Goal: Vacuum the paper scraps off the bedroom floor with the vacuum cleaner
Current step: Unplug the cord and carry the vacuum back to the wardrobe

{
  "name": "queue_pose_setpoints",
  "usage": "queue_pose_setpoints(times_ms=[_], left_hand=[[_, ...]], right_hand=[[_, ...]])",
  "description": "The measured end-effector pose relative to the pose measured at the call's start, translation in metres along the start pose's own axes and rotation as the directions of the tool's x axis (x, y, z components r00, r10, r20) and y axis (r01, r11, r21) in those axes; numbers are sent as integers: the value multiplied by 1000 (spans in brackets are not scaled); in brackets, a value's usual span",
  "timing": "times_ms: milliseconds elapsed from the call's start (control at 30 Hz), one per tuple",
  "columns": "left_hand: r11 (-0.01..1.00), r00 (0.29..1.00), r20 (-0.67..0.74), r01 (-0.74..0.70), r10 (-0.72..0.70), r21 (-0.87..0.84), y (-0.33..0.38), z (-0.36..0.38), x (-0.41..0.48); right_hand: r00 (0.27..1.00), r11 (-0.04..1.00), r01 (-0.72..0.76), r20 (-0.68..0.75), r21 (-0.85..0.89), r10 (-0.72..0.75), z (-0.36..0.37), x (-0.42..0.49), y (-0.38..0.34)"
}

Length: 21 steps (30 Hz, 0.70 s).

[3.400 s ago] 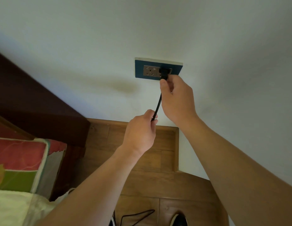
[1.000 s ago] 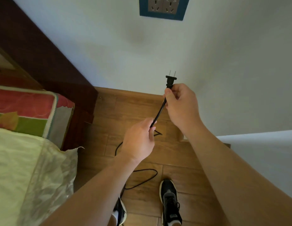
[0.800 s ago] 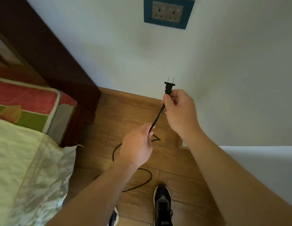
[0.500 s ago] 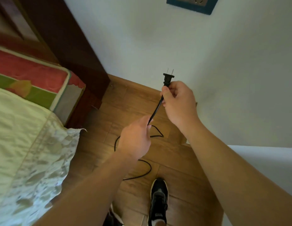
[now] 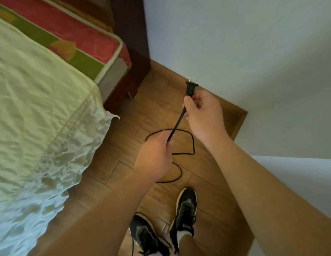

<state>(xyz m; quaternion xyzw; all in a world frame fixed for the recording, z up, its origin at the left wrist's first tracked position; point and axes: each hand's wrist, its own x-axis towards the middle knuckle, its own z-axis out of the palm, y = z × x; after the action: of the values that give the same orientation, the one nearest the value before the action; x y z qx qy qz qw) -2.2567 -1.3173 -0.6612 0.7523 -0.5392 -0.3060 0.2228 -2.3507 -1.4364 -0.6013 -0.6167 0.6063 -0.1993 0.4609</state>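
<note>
Cord (image 5: 176,124) slants taut between the hands: left hand (image 5: 154,157) pinches it low, right hand (image 5: 203,112) grips it just under the plug (image 5: 190,87), prongs pointing away.

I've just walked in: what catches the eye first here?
A black plug, prongs up, sits mid-frame, pinched by the right hand, while the left hand grips its cord lower down. The slack cord loops on the wooden floor, beside a bed with a pale cover at left.

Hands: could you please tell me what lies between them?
In the head view, a straight stretch of black cord runs from the right hand to the left hand.
</note>
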Motion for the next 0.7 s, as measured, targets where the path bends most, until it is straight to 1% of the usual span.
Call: queue_pose_setpoints(times_ms=[200,367,567,700], left_hand=[[996,997,-57,51,-55,-80,-31,-40,-34],[978,979,-122,146,-165,-150,-67,-61,-62],[940,939,-181,249,-293,-233,-111,-85,-110],[909,897,-225,317,-380,-270,-131,-101,-144]], right_hand=[[995,997,65,77,-37,-62,50,-23,-37],[978,993,113,179,-27,-107,101,-41,-62],[933,981,192,314,-24,-175,166,-79,-82],[889,973,228,414,-32,-195,198,-106,-97]])
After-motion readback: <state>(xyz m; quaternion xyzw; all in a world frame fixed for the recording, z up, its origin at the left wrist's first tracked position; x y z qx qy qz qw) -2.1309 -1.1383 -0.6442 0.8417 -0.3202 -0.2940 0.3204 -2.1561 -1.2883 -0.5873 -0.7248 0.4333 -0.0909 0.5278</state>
